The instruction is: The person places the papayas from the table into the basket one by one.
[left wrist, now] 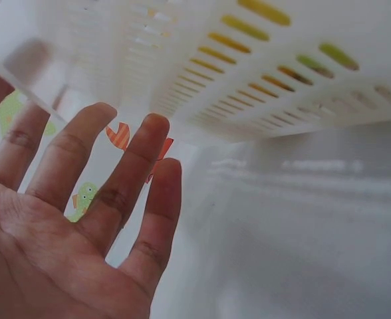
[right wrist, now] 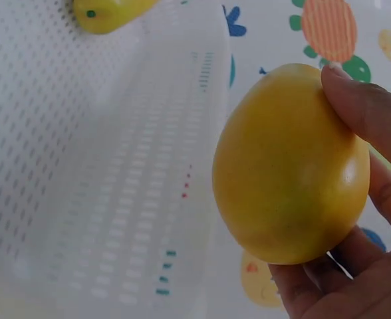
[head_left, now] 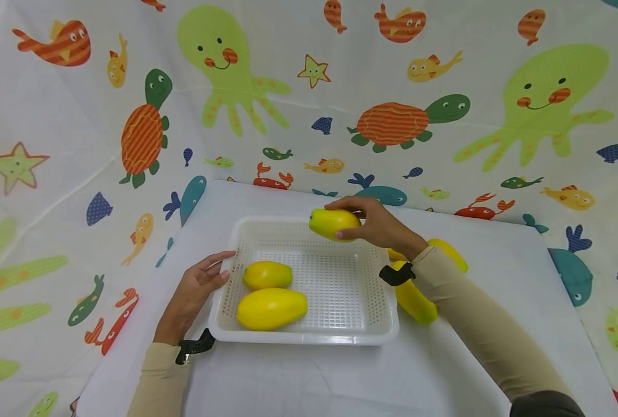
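Observation:
My right hand [head_left: 367, 223] grips a yellow papaya [head_left: 333, 223] with a greenish tip, above the far right part of a white plastic basket [head_left: 303, 338]. The right wrist view shows the thumb on one side of that papaya [right wrist: 288, 166] and fingers underneath, beside the basket's rim. Two more yellow papayas, a smaller one [head_left: 268, 275] and a longer one [head_left: 272, 308], lie in the basket's left half. My left hand [head_left: 196, 289] is at the basket's left rim, its fingers loosely extended along the outside of the slotted wall [left wrist: 202, 86].
Several yellow fruits [head_left: 415, 298] lie on the white-covered table [head_left: 267, 376] right of the basket, partly hidden by my right forearm. Behind and to the left hangs a white curtain [head_left: 288, 35] printed with sea animals.

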`<state>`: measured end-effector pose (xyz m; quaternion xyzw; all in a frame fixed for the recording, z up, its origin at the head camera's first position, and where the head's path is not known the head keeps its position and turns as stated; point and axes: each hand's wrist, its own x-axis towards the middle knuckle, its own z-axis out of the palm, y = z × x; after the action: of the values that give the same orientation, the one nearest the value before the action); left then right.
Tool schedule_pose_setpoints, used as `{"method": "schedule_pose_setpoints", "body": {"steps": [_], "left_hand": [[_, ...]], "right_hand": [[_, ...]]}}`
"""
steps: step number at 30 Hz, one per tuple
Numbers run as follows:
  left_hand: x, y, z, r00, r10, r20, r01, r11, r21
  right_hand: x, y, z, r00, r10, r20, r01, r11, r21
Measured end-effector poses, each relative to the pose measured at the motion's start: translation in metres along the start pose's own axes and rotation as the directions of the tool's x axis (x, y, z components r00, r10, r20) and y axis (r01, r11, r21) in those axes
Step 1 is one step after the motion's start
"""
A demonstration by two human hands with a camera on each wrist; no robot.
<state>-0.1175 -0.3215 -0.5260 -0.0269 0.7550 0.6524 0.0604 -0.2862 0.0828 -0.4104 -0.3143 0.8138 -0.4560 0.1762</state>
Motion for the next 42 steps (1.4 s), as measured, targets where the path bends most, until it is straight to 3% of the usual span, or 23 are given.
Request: {"method": "schedule_pose_setpoints", "body": {"steps": [27, 42], "left_hand": [[-0.001, 0.003, 0.001, 1.000, -0.009, 0.003, 0.009, 1.000, -0.008], [0.000, 0.001, 0.001, 1.000, -0.002, 0.003, 0.002, 1.000, -0.010]], "right_hand": [[0.055, -0.009, 0.077, 0.999, 0.008, 0.051, -0.007, 1.000, -0.021], [0.060, -0.009, 0.119, 0.998, 0.022, 0.060, -0.015, 0.994, -0.112]]}}
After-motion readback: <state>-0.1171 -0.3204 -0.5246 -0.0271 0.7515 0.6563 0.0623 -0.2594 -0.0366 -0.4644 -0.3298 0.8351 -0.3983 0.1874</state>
